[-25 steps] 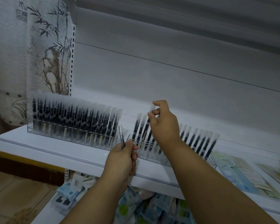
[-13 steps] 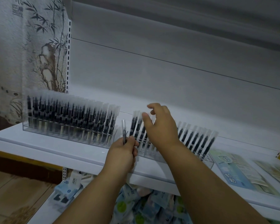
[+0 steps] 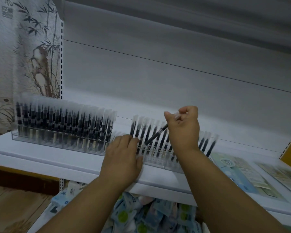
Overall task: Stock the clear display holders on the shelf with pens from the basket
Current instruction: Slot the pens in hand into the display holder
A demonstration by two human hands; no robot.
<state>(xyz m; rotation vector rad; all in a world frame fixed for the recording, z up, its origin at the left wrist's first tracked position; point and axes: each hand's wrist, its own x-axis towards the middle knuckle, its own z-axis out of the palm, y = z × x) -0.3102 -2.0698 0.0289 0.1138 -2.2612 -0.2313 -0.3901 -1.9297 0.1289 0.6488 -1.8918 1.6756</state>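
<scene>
Two clear display holders stand on the white shelf (image 3: 40, 155). The left holder (image 3: 64, 140) is packed with black pens with frosted caps. The right holder (image 3: 160, 158) is partly filled with the same pens. My right hand (image 3: 183, 128) grips one black pen (image 3: 156, 134) by its capped end, tilted with its lower tip over the right holder's front rows. My left hand (image 3: 123, 155) rests on the left end of the right holder, fingers spread, and I see no pen in it. The basket is not in view.
Flat printed packets (image 3: 238, 172) lie on the shelf to the right of the holders. Blue and green packaged goods (image 3: 141, 214) fill the lower shelf under my arms. A bamboo-print curtain (image 3: 23, 56) hangs at the left. The grey back panel (image 3: 158, 73) rises behind the holders.
The pen that stood in my left hand is now in my right hand, tilted over the right holder. My left hand has dropped onto the holder's left end.
</scene>
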